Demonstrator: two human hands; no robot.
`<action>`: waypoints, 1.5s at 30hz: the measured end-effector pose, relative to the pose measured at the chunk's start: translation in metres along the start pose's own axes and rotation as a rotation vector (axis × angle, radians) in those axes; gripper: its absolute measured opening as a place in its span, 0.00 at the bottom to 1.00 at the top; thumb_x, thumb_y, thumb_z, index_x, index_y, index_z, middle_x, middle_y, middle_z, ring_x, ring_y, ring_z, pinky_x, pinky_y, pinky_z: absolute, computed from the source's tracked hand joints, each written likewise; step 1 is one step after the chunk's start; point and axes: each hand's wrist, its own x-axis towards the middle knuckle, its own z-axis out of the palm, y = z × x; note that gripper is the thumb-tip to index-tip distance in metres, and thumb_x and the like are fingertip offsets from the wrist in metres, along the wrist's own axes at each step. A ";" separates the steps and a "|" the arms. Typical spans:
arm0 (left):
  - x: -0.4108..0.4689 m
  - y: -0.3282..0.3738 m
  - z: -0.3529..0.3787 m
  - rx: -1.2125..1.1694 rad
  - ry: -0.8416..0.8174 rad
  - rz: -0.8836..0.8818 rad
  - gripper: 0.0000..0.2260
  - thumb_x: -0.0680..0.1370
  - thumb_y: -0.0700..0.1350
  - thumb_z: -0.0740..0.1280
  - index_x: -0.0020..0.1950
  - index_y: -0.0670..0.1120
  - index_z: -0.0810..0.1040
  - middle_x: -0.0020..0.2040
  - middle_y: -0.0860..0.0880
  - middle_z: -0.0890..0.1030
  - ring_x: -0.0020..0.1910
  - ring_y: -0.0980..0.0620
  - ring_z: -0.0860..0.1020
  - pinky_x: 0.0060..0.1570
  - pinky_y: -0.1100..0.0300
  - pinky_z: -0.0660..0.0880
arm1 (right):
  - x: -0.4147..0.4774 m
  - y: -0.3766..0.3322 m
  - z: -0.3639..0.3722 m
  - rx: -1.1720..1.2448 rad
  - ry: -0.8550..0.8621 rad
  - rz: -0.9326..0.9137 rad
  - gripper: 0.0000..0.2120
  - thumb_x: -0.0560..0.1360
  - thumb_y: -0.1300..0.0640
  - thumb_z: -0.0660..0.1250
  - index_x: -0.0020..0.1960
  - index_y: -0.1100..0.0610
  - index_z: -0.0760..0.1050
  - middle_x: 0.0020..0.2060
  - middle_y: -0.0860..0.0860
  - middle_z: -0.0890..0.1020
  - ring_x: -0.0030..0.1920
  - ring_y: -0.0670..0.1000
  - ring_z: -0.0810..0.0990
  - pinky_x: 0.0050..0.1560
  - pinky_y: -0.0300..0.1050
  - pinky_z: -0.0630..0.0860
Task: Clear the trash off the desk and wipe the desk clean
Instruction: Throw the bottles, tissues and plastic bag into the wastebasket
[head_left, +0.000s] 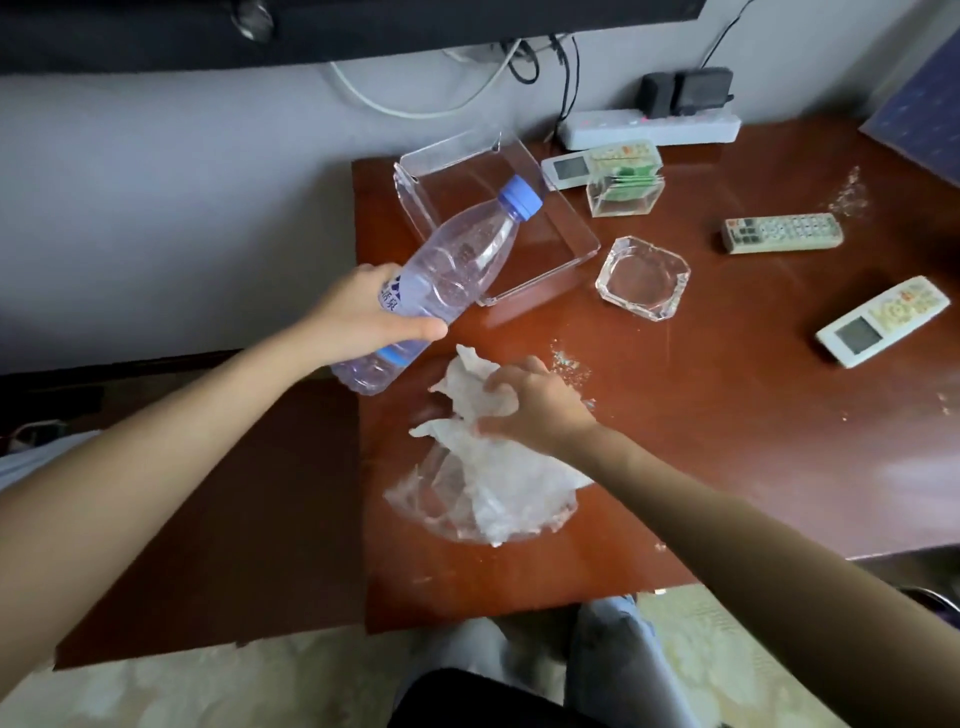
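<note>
Desk edges first: the reddish-brown glossy wooden desk (727, 415) ends in a straight left edge just under your left hand (363, 317), and its front edge runs just above your knees, with a lower brown surface (234, 519) stepping down on the left. That hand has fingers and thumb wrapped round the middle of the clear ribbed plastic bottle with the blue screw cap (452, 270), held off the wood and tilted, cap towards the back right, base hanging right about at the left edge. Your right hand (530, 410) sits near the front left of the desk with its fingers curled into the crumpled white tissue (478, 384), which lies on a crinkly clear plastic wrapper (441, 499) flat on the wood. Just behind the bottle there's a square clear acrylic tray (415, 202), and right of it a chunky eight-sided glass ashtray (675, 270), so that back corner is tight. You've got the widest stretch of open wood right of your right forearm, reaching out to the white remote with the grey screen (883, 322). A grey button remote (782, 233) lies further back, near pale crumbs (849, 195); more crumbs (569, 366) sit just beside your right knuckles. A small clear box of green packets (626, 192) and a white power strip (649, 127) hug the wall.
</note>
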 end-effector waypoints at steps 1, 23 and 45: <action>0.000 -0.006 -0.002 0.008 -0.001 0.014 0.23 0.65 0.55 0.76 0.55 0.49 0.76 0.53 0.50 0.78 0.49 0.53 0.76 0.45 0.62 0.72 | 0.004 -0.004 0.011 -0.044 0.016 0.046 0.32 0.68 0.43 0.72 0.68 0.49 0.66 0.64 0.49 0.66 0.62 0.55 0.67 0.59 0.50 0.69; 0.038 0.095 0.008 0.139 -0.123 0.256 0.44 0.52 0.74 0.67 0.60 0.49 0.75 0.57 0.50 0.78 0.54 0.50 0.77 0.56 0.51 0.74 | -0.068 0.078 -0.132 0.278 0.633 0.238 0.05 0.73 0.54 0.70 0.45 0.56 0.80 0.34 0.44 0.79 0.29 0.40 0.75 0.25 0.28 0.70; -0.056 0.023 0.108 0.610 -0.532 0.124 0.29 0.61 0.65 0.71 0.56 0.54 0.68 0.60 0.55 0.60 0.60 0.51 0.61 0.53 0.54 0.70 | -0.076 0.133 -0.116 0.419 0.653 0.297 0.05 0.73 0.54 0.69 0.42 0.56 0.79 0.30 0.48 0.78 0.30 0.48 0.74 0.28 0.41 0.70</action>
